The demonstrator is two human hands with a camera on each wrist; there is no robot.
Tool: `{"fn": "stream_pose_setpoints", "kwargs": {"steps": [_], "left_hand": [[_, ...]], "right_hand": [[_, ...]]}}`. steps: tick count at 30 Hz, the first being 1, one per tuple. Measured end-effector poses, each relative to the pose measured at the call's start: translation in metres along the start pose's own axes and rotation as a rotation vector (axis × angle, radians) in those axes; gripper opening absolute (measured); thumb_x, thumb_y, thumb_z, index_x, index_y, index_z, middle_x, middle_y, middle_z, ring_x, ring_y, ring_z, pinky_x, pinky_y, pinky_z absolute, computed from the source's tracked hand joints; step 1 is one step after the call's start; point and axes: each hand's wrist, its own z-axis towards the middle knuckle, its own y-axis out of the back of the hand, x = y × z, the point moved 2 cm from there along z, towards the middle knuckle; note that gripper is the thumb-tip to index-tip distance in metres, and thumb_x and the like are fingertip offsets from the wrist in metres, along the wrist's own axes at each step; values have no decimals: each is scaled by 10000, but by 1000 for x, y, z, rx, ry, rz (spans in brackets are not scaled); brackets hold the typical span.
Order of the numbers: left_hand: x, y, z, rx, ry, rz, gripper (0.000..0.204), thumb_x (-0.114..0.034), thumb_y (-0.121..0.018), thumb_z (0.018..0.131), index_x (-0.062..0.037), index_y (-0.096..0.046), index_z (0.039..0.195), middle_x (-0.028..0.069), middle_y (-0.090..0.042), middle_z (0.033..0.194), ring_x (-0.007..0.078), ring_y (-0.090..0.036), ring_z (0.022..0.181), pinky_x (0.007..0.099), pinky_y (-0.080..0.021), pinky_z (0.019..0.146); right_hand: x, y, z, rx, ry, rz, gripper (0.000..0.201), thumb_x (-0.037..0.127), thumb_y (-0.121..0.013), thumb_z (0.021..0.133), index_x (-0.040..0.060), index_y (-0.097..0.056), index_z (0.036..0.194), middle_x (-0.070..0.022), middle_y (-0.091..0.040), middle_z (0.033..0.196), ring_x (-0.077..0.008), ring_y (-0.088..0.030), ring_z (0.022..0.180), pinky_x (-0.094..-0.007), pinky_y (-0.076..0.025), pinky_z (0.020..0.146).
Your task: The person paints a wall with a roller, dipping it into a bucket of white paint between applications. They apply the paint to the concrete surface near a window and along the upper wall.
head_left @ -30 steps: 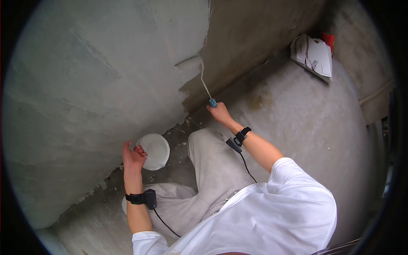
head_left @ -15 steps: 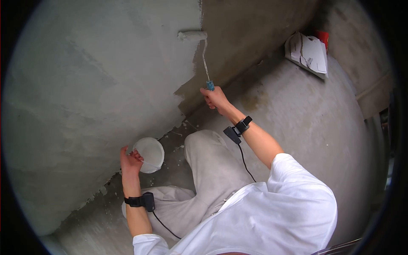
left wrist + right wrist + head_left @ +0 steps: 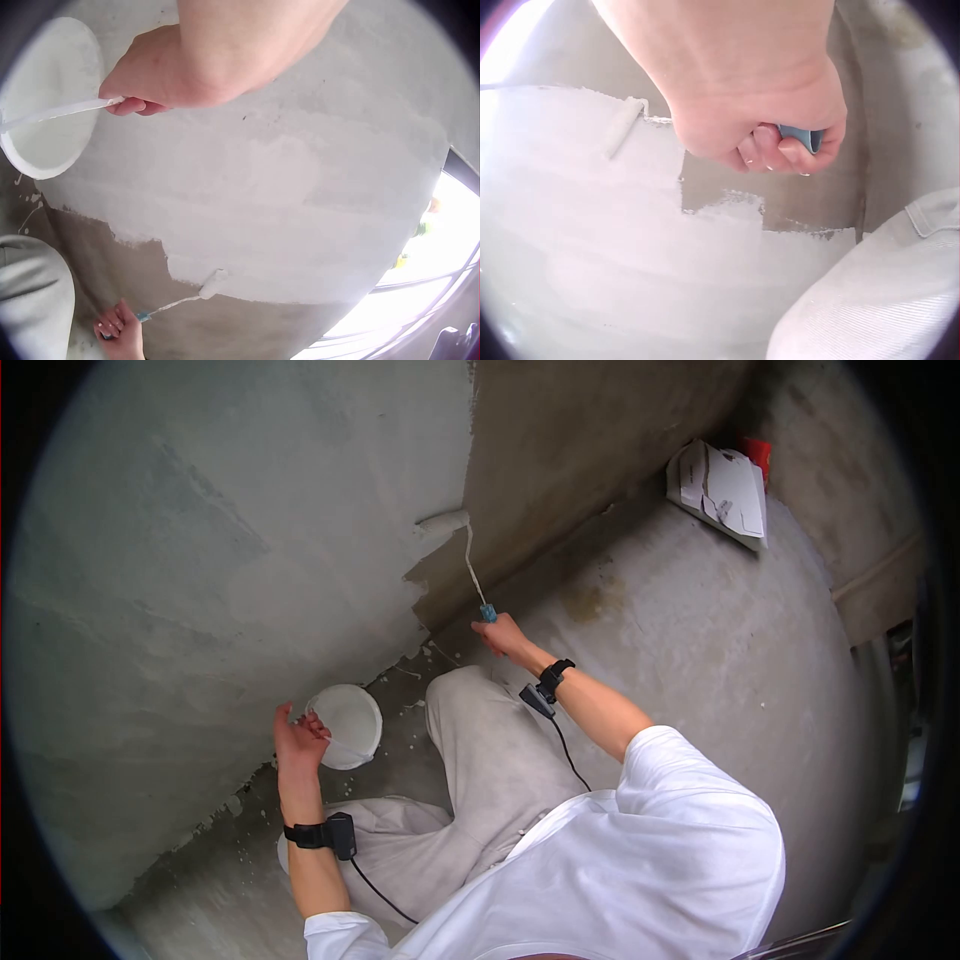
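Note:
My right hand [image 3: 502,635] grips the blue handle of a paint roller [image 3: 443,522]. In the right wrist view the fingers are curled round that blue handle [image 3: 801,137], and the roller sleeve [image 3: 622,131] lies on the wall at the border of pale coating and bare brown surface. My left hand [image 3: 300,738] is at the near side of a round white bucket [image 3: 354,712]. The left wrist view has its fingers curled round the bucket's thin white bail handle [image 3: 60,112], which stands raised over the opening. Whitish paint lies inside the bucket.
The wall [image 3: 250,560] is pale on the left and bare brown [image 3: 570,450] on the right. A bent knee [image 3: 465,695] is close to the bucket. Paint drips spot the floor along the wall's foot. A torn white box [image 3: 725,490] and a red item [image 3: 757,455] stand far right.
The roller first went up the wall along the coating's edge, then came back down, my right hand moving with it. The left hand has stayed at the bucket handle.

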Motion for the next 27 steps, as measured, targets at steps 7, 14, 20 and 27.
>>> {"fn": "stream_pose_setpoints", "kwargs": {"steps": [7,14,20,27], "left_hand": [[0,4,6,16,6,11,363,-397,-589,802,-56,-470,826,-7,-444,659,119,-383,574,267,-290,556],[3,1,2,21,2,7,350,-388,-585,801,-60,-464,813,-7,-433,664,116,-375,575,264,-293,555],[5,1,-2,44,10,2,354,-390,-591,814,-66,-449,830,-4,-447,668,116,-388,579,262,-293,555],[6,-5,-8,16,-13,-14,365,-410,-582,848,-74,-440,872,14,-491,687,121,-421,586,266,-308,556]], "right_hand": [[45,16,-17,-40,-13,78,407,264,-597,887,92,-423,561,-12,-422,498,-124,-390,391,-286,-293,366],[76,25,-13,28,28,202,406,261,-586,907,127,-373,590,24,-359,505,-90,-314,411,-268,-227,386],[17,21,5,-80,75,-54,414,235,-596,860,45,-462,518,-71,-464,453,-174,-435,346,-330,-330,365],[-42,22,16,-160,6,-147,418,233,-610,855,53,-439,520,-50,-424,453,-161,-424,362,-328,-321,360]]}}
